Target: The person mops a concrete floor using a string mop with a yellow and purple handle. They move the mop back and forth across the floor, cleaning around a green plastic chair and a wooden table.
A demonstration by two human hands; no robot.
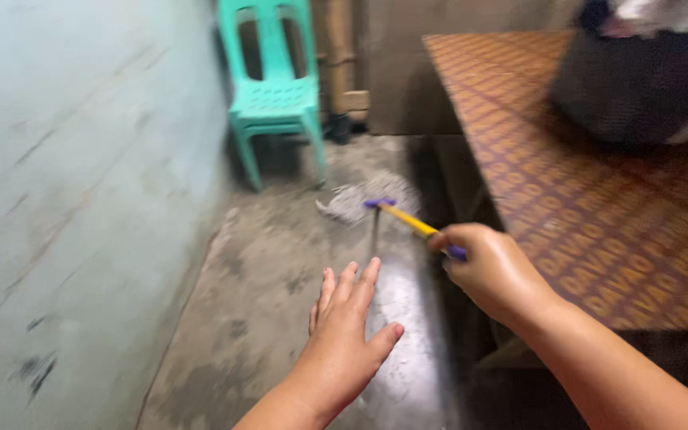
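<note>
The mop [392,209] runs forward and to the left from the right hand [491,271]: its yellow handle leaves the fist at the thumb side and slopes down to a purple fitting, beyond which the pale, stringy head lies on the floor [280,271], well ahead of both hands. The right hand is clamped around the near end of the handle, fingers curled shut, a bit of purple grip showing under the knuckles. Its forearm comes in from the lower right, bent across the edge of the surface [599,207].

The left hand [348,318] holds nothing. It is spread flat, palm down, fingers straight and close together, thumb pushed out to the right, hovering above the floor just left of and below the right hand. The mop head lies ahead of its fingertips, apart from them.

To the right of the right hand is the surface, covered with an orange-and-brown patterned cloth; a dark, blurred bundle [639,80] sits on it at the far end. Far ahead of the left hand stands a green plastic chair [276,95] by the pale wall [73,175], which runs along the left.

Counted: one mop, one chair, one surface, one bundle, two hands.
</note>
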